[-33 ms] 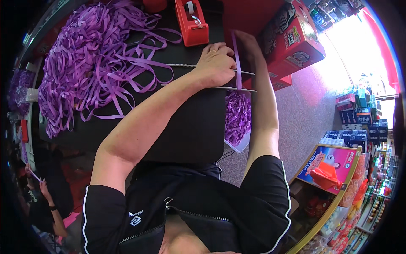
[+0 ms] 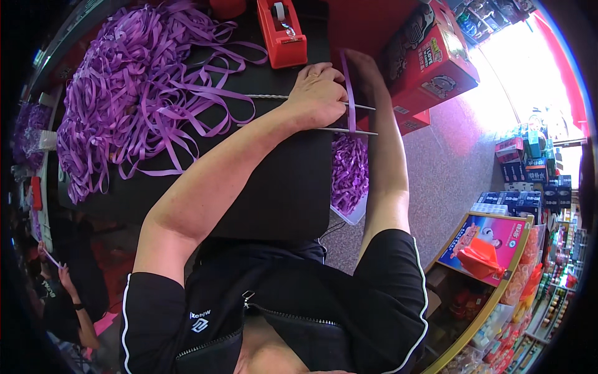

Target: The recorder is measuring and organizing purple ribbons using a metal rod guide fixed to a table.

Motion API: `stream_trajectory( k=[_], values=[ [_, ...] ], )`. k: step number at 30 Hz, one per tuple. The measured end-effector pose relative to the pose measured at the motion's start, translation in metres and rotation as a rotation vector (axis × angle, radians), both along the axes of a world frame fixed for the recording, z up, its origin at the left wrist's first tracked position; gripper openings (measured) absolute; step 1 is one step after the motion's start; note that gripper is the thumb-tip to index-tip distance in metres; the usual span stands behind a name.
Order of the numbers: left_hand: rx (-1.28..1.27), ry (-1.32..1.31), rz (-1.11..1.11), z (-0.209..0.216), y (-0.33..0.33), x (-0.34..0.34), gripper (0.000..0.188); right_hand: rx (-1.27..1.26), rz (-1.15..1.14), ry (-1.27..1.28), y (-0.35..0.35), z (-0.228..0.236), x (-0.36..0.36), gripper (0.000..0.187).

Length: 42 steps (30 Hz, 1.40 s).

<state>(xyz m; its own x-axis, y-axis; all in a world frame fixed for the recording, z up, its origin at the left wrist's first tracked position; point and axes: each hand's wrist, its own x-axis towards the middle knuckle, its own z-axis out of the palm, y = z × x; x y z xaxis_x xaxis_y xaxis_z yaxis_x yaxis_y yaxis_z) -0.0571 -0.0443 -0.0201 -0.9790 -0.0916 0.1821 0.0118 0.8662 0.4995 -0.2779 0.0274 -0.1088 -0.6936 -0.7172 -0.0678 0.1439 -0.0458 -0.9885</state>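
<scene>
Black cloth of my shirt (image 2: pixel 374 283) is covering my shoulders, and my two bare forearms are stretching forward from its sleeves. Beyond it, the dark desk (image 2: pixel 274 193) is lying under my left forearm. My left hand (image 2: pixel 317 96) is staying near its right edge; the fingers are curling down, but I cannot tell how tightly they are closing, or on what. Two thin metal rods (image 2: pixel 365 133) are sticking out past this edge, the upper one coming from under this hand. One purple ribbon (image 2: pixel 351 87) is crossing both rods and running straight to my right hand (image 2: pixel 362 65), whose fingers are pinching its far end. Below the rods, a pale container (image 2: pixel 355 216) is holding many purple strips (image 2: pixel 350 168). On the left part of the desk, a big tangled ribbon pile (image 2: pixel 137 81) is lying, and a red tape dispenser (image 2: pixel 288 53) is standing beyond my left hand. Farther right, a red printed box (image 2: pixel 430 62) is standing near the speckled floor (image 2: pixel 430 162).
</scene>
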Motion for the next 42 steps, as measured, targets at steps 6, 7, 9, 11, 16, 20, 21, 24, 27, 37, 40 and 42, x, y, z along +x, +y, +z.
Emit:
stream_trajectory(
  k=[6, 7, 9, 11, 16, 20, 21, 24, 27, 37, 40, 42],
  values=[
    [0.015, 0.028, 0.026, 0.001, -0.002, 0.004, 0.020, 0.147, 0.179, 0.603, 0.038, -0.058, 0.047, 0.022],
    [0.007, 0.037, 0.029, 0.001, -0.002, 0.006, 0.020, 0.056, 0.183, 0.204, 0.047, -0.070, 0.062, 0.021],
    [-0.006, 0.063, 0.014, 0.003, 0.003, 0.003, 0.020, 0.105, 0.032, 0.291, 0.075, -0.106, 0.082, 0.021],
    [0.006, 0.091, 0.003, 0.003, 0.008, -0.001, 0.020, 0.159, -0.034, 0.274, 0.110, -0.140, 0.104, 0.025],
    [0.015, 0.133, 0.033, -0.001, 0.001, 0.006, 0.022, 0.158, -0.077, 0.294, 0.156, -0.107, 0.197, 0.032],
    [-0.010, 0.106, 0.006, -0.002, 0.000, 0.003, 0.024, 0.232, -0.104, 0.386, 0.183, -0.072, 0.245, 0.024],
    [-0.014, 0.097, 0.006, -0.003, -0.001, 0.003, 0.024, 0.213, -0.117, 0.380, 0.188, -0.065, 0.255, 0.023],
    [-0.013, 0.076, -0.002, -0.003, -0.002, 0.001, 0.026, 0.181, -0.162, 0.408, 0.200, -0.037, 0.276, 0.022],
    [-0.018, 0.058, -0.010, -0.003, -0.002, 0.000, 0.027, 0.104, -0.202, 0.398, 0.207, -0.011, 0.290, 0.020],
    [0.002, 0.049, -0.001, -0.002, -0.002, 0.002, 0.027, -0.181, -0.197, 0.539, 0.188, 0.070, 0.281, 0.033],
    [0.013, 0.047, 0.003, 0.000, -0.001, 0.003, 0.026, -0.251, -0.147, 0.555, 0.170, 0.094, 0.270, 0.035],
    [0.009, 0.050, 0.002, 0.001, 0.000, 0.004, 0.026, -0.263, -0.087, 0.624, 0.160, 0.107, 0.253, 0.030]
  ],
)
